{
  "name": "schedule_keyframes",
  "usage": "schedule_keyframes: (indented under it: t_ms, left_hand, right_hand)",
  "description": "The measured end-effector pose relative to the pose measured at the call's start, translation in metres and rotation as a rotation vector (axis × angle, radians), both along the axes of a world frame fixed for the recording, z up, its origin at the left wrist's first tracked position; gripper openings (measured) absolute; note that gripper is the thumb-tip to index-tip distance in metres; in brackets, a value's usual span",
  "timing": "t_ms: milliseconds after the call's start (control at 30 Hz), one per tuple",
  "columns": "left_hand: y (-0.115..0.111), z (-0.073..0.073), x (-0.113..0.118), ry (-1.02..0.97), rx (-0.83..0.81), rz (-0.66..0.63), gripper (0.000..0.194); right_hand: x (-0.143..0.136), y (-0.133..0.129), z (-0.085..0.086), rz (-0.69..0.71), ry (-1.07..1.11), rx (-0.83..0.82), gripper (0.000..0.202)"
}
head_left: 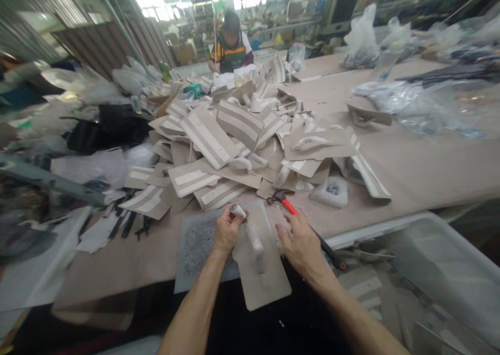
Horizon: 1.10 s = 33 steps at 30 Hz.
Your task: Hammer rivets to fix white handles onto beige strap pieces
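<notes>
My left hand [228, 230] is closed around a short white cylinder [238, 210] with a greyish end. It is over the upper edge of a beige-grey panel [265, 279] with a wrapped, handle-like strip [255, 243]. The panel partly overlaps a grey speckled plate [197, 248] at the table's front edge. My right hand [302, 243], blurred, is just right of the panel, over the shaft of a claw hammer [288, 205] with a red neck and dark handle. Whether its fingers grip the shaft is unclear. Small light bits lie near the hammer head.
A large heap of similar panels [209, 138] covers the middle of the table. A small clear bag [331, 191] lies right of the hammer. A translucent bin [441, 256] is at lower right, dark tools [128, 224] at left. Across the table is another person [231, 45].
</notes>
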<state>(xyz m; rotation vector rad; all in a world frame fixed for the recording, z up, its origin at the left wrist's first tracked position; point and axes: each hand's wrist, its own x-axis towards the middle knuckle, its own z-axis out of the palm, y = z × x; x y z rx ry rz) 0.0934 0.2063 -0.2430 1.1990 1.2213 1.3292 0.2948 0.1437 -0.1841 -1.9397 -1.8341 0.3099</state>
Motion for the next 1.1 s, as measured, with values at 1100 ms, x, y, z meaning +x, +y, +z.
schedule_keyframes:
  t_ms: [1100]
  left_hand:
    - [-0.009, 0.007, 0.009, 0.320, 0.136, 0.024, 0.017]
  right_hand:
    - [0.013, 0.029, 0.127, 0.354, -0.047, 0.197, 0.026]
